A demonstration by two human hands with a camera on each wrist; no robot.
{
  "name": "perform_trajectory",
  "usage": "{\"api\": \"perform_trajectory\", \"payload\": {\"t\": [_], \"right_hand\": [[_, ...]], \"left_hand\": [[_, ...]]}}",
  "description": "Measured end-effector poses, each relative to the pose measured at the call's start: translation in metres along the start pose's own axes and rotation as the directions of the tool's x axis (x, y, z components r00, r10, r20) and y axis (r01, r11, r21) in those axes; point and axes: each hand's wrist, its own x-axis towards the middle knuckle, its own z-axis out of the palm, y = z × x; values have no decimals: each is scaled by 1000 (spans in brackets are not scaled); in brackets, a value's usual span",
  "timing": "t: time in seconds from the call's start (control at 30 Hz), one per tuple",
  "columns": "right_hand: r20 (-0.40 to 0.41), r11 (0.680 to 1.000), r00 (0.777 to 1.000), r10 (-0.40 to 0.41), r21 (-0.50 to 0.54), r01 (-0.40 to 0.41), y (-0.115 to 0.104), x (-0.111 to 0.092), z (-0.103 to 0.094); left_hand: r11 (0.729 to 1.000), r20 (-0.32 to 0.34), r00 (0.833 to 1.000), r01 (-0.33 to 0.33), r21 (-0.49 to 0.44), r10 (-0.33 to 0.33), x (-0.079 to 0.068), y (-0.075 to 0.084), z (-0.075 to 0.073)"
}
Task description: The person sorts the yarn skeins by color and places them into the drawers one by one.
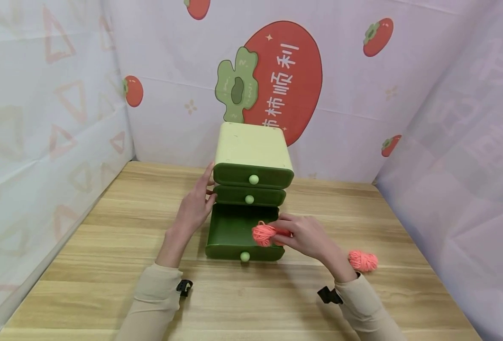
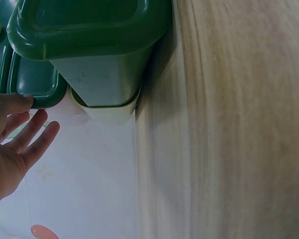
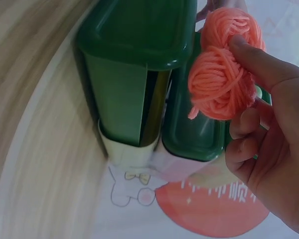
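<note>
Left hand (image 1: 196,203): fingers straight and together, pointing up and away, palm facing right, thumb side toward camera. Forearm angled in from lower left, beige sleeve to the wrist, black strap at the cuff. Right hand (image 1: 304,234): fingers curled, thumb and fingertips pinching, knuckles up. Forearm comes in from lower right, same sleeve and strap.

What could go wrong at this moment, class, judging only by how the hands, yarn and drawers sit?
1. The right hand pinches the yarn bundle over the open bottom drawer; a loose strand could snag on the rim.
2. The left hand only rests flat against the drawer unit, which might shift.
3. The second yarn bundle lies behind the right wrist and could be knocked.
</note>
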Motion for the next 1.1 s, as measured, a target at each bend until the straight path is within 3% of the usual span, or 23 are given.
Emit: {"api": "perform_trajectory", "payload": {"t": [0.6,1.1], "right_hand": [[56,1000,998,23,-11,-23,-17,44,32],[98,999,995,30,41,-34,-29,57,49]], "left_hand": [[1000,-11,1000,-2,17,2,0,-1,2],[1000,-6,1000,6,19,-6,2,-1,2]]}}
